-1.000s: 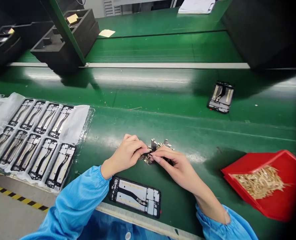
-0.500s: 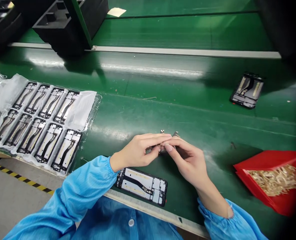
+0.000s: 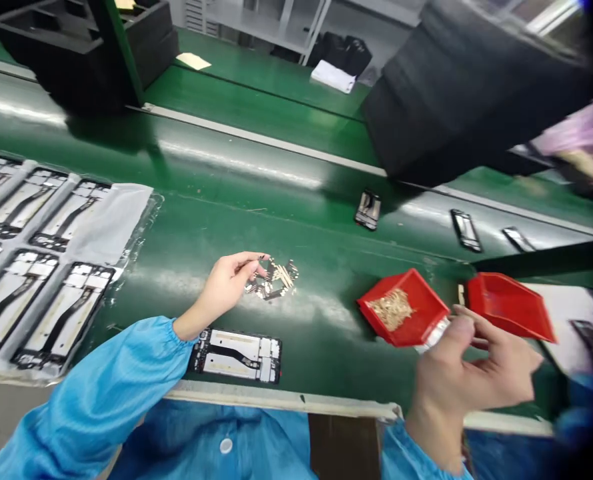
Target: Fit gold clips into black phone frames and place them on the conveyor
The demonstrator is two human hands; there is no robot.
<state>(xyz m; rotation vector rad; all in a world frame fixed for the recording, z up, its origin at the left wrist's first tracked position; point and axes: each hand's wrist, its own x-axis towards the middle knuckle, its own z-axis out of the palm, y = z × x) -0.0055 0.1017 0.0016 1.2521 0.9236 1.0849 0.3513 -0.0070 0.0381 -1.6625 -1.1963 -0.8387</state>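
Small parts (image 3: 280, 274) lie heaped on the desk (image 3: 321, 340) at the left hand (image 3: 225, 283), which is nearly pinched together, its hold unclear. Likely light and fragile, each wants an edge grip. Well right, the blurred right hand (image 3: 469, 363) curls beside a red bin (image 3: 427, 309), grip indistinct.

Electronics assembly workshop | green workbench (image 3: 326, 353) | tray (image 3: 109, 230) of phone frames (image 3: 66, 313) | red parts bin (image 3: 423, 310) | blue smock (image 3: 196, 443)
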